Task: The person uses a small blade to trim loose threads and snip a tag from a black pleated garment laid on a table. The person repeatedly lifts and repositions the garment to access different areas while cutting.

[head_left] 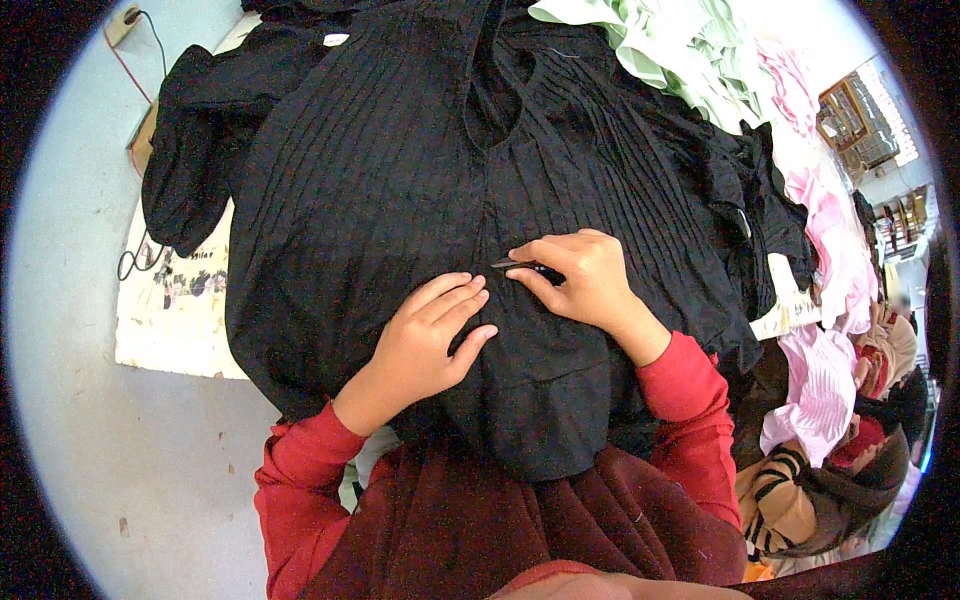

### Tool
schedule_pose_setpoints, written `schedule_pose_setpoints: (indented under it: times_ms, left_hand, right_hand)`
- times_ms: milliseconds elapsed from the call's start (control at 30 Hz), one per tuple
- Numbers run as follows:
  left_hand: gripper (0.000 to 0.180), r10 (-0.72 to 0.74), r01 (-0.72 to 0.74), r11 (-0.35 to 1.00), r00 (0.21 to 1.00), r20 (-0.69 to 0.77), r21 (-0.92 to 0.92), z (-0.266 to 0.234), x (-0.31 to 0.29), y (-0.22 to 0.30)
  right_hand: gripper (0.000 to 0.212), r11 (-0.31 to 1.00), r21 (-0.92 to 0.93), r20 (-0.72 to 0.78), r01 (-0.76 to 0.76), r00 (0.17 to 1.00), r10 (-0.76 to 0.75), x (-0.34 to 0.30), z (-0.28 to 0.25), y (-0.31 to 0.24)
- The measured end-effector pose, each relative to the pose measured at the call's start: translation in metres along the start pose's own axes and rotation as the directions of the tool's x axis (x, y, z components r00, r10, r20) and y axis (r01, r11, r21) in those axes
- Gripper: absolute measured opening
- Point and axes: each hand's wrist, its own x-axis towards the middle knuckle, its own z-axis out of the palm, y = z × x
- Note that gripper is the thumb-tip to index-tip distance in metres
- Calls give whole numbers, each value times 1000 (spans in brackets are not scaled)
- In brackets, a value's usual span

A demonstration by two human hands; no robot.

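A black pleated garment (370, 170) lies spread over the table, its neck opening toward the far side and its near end hanging toward my lap. My left hand (430, 335) rests flat on the cloth with its fingers stretched out, just left of the middle seam. Between thumb and fingers of my right hand (580, 277) is a small dark pointed tool, probably thread snips (512, 265). Its tip points left at the cloth near the seam, close to my left fingertips. Most of the tool is hidden in my palm.
Pale green cloth (680, 50) is heaped at the far right, with pink cloth (830, 220) beyond it. The table's light patterned cover (170, 320) shows at the left, by a wall with a cable (140, 265). Another person in a striped sleeve (775, 490) sits at the right.
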Motion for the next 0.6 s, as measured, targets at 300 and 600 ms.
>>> schedule_pose_setpoints:
  times_ms: [300, 600]
  left_hand:
    - [31, -11, 11, 1000, 1000, 2, -1, 1, 0, 0]
    - [31, -19, 19, 1000, 1000, 5, -11, 0, 1, 0]
  right_hand:
    - [15, 998, 51, -23, 25, 999, -24, 1, 3, 4]
    - [16, 996, 86, -33, 33, 999, -30, 1, 7, 7]
